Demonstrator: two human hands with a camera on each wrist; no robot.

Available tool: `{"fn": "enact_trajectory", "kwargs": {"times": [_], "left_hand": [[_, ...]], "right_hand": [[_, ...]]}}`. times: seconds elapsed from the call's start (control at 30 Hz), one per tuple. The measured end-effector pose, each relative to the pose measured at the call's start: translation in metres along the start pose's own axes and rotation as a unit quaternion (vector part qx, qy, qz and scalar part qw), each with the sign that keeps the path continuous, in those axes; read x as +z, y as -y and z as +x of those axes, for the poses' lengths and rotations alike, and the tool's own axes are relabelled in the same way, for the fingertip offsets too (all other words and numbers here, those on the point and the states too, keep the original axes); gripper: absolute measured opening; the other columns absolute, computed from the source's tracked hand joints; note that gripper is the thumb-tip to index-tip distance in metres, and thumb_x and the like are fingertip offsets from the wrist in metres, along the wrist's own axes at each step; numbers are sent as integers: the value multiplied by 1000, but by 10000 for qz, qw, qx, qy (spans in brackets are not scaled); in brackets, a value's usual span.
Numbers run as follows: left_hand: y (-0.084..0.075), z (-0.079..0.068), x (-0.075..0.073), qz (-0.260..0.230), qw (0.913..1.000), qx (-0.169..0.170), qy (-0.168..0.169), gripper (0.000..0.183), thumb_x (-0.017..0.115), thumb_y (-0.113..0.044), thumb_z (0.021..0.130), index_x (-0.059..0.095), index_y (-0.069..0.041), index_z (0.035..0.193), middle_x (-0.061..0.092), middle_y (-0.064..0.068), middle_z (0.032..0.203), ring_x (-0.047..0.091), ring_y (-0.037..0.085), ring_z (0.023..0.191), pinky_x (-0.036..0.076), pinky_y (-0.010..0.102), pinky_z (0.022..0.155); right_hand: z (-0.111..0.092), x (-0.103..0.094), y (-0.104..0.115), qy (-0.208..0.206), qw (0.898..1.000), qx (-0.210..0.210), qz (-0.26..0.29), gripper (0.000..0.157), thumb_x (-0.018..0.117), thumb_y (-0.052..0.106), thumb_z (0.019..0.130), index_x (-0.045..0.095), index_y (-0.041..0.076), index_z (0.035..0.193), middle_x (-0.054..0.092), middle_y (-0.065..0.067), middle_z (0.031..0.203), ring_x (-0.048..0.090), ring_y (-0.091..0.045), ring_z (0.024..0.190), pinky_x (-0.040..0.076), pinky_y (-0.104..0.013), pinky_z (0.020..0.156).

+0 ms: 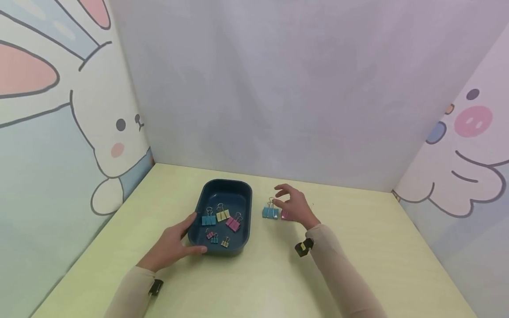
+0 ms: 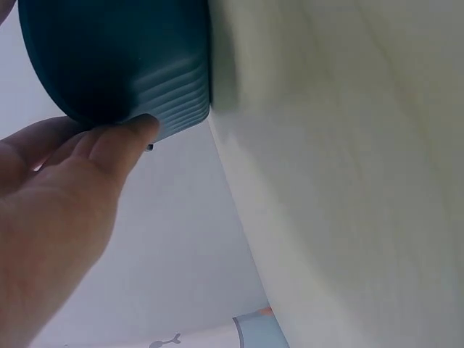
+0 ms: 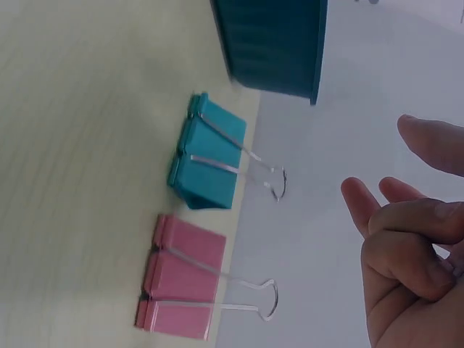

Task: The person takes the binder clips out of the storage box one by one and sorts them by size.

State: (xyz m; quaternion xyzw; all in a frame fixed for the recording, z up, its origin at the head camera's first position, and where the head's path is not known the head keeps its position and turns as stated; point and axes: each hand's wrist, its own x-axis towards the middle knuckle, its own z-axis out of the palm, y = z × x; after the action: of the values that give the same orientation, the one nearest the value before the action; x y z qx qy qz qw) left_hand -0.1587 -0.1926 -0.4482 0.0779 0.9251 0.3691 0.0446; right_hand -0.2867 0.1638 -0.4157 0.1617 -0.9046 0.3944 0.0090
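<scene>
A dark blue tray (image 1: 247, 221) stands left of centre, with my left hand (image 1: 172, 243) holding its near left corner. The thumb lies along the front and the fingers along the left side; in the left wrist view the thumb (image 2: 134, 138) presses the ribbed wall. My right hand (image 1: 294, 205) hovers with bent fingers over two large binder clips and holds nothing. The teal binder clip (image 3: 210, 156) and the pink binder clip (image 3: 185, 279) stand with wire handles up, apart from the fingers in the right wrist view. In the head view the hand partly covers the pink one.
Inside the tray lie three larger binder clips, teal (image 1: 208, 220), yellow (image 1: 222, 215) and pink (image 1: 233, 224), and three small ones nearer the front. A pale wall (image 1: 270, 88) rises behind the table (image 1: 358, 247), and walls with cartoon drawings flank it.
</scene>
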Motion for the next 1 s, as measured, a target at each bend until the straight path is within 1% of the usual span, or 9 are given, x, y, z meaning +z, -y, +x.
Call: {"fn": "enact_trajectory", "kwargs": {"times": [0.1, 0.23, 0.3, 0.43, 0.53, 0.63, 0.73, 0.87, 1.0], "left_hand": [[1, 0, 0, 11, 10000, -19, 11, 110, 80, -52, 80, 22, -4, 160, 27, 23, 164, 39, 47, 145, 44, 54, 115], [2, 0, 1, 7, 10000, -64, 34, 110, 80, -52, 80, 21, -5, 160, 26, 23, 165, 39, 47, 145, 44, 54, 115], [2, 0, 1, -12, 9999, -101, 36, 110, 81, -52, 80, 22, -6, 160, 26, 23, 165, 39, 47, 145, 44, 54, 115], [1, 1, 1, -14, 9999, -128, 49, 110, 81, -52, 79, 22, -7, 160, 27, 23, 164, 39, 47, 145, 44, 54, 115], [1, 1, 1, 8, 10000, -81, 34, 110, 80, -52, 80, 22, -6, 160, 27, 23, 164, 38, 47, 146, 44, 54, 115], [0, 1, -1, 9, 10000, -18, 6, 109, 80, -52, 80, 22, -5, 160, 27, 23, 164, 38, 47, 146, 44, 54, 115], [-1, 0, -1, 9, 10000, -2, -7, 109, 80, -51, 80, 23, -4, 160, 27, 24, 164, 39, 47, 145, 44, 54, 115], [0, 0, -1, 11, 10000, -48, -5, 109, 81, -52, 80, 23, -5, 160, 28, 24, 164, 39, 47, 145, 44, 54, 115], [0, 1, -1, -11, 10000, -73, 8, 110, 81, -51, 79, 23, -5, 160, 28, 24, 164, 39, 47, 145, 45, 54, 114]], "right_hand": [[0, 13, 10, 93, 9997, -143, 161, 38, 70, 18, 94, 61, 12, 130, 72, -14, 116, 71, -31, 102, 63, -42, 87], [2, 31, 24, 310, 9981, -477, 233, 30, 70, 18, 94, 66, 10, 123, 74, -10, 111, 68, -32, 108, 62, -41, 87], [4, 39, 31, 465, 9968, -621, 192, 27, 69, 17, 94, 68, 8, 120, 74, -8, 109, 68, -30, 109, 62, -40, 88], [7, 52, 43, 842, 9937, -743, 27, 26, 69, 16, 95, 70, 5, 118, 74, -7, 108, 67, -24, 106, 62, -40, 90], [10, 60, 48, 988, 9908, -893, -228, 27, 69, 15, 95, 70, 2, 118, 74, -9, 108, 68, -23, 102, 62, -42, 89], [13, 68, 52, 1000, 9881, -1025, -564, 26, 70, 14, 94, 71, 1, 116, 75, -10, 108, 70, -23, 100, 62, -40, 88], [14, 73, 58, 998, 9846, -947, -1081, 24, 71, 17, 94, 72, 3, 114, 76, -9, 106, 72, -19, 95, 63, -34, 83], [13, 78, 70, 954, 9745, -768, -1881, 18, 71, 20, 94, 76, 7, 105, 77, -6, 97, 69, -14, 79, 63, -27, 71], [13, 83, 77, 858, 9659, -655, -2352, 13, 70, 18, 93, 78, 9, 97, 76, -4, 89, 64, -12, 70, 60, -26, 64]]}}
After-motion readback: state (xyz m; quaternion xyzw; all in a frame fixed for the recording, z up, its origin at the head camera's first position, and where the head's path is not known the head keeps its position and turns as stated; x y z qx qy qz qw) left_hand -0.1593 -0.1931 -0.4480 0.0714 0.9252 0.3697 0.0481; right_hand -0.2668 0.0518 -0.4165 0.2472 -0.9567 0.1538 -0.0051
